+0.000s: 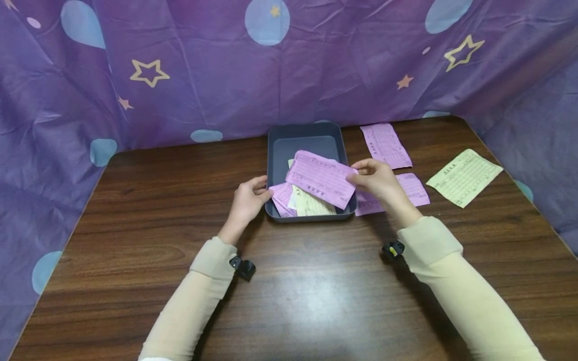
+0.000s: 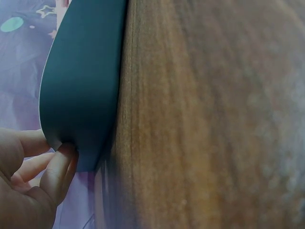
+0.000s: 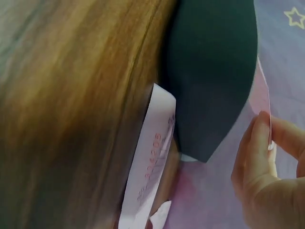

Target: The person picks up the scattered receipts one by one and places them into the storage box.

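One pink slip point(image 3: 148, 157) bears red digits point(image 3: 153, 160) "205".

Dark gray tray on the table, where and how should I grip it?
Probably the long side rims of the dark gray tray, from left and right: its walls stand up from the table to thin edges, easy to pinch.

Purple cloth backdrop point(image 1: 212, 75) with blue spots point(image 1: 267, 29) and stars point(image 1: 405, 81), brown wood-grain table point(image 1: 149, 250), pale glare point(image 1: 316, 298) on its near part
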`<move>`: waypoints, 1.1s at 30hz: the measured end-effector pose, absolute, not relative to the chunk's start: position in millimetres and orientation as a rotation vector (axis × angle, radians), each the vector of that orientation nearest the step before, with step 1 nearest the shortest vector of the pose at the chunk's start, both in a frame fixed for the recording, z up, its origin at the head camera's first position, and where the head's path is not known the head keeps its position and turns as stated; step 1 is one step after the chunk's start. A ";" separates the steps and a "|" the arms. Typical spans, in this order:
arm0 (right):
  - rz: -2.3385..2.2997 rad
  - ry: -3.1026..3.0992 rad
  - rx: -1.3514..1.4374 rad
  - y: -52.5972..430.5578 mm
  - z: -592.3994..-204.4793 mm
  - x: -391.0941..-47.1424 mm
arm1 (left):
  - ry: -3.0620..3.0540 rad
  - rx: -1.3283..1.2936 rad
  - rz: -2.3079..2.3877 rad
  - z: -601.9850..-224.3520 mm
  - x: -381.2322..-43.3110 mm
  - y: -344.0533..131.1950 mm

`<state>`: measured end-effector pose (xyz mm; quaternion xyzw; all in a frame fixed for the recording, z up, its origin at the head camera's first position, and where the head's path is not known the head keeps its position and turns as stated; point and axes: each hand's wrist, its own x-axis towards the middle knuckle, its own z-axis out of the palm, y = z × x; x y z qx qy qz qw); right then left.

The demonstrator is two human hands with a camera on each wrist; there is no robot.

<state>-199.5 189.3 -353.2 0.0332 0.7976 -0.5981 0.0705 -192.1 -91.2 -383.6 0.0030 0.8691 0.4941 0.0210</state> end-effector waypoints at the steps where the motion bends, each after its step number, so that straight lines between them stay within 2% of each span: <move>1: -1.778 2.428 0.101 187.5 -353.3 -199.7 | 2.694 0.012 1.533 -383.6 -192.0 -91.3; 14: -1.583 2.418 0.046 186.6 -349.5 -199.8 | 2.679 -0.002 1.541 -382.4 -191.4 -91.5; 23: -1.728 2.321 -0.002 177.2 -353.7 -199.3 | 2.676 0.007 1.558 -384.1 -191.5 -90.9; 33: -1.684 2.373 -0.015 169.8 -359.9 -202.2 | 2.672 -0.007 1.545 -384.0 -192.3 -91.6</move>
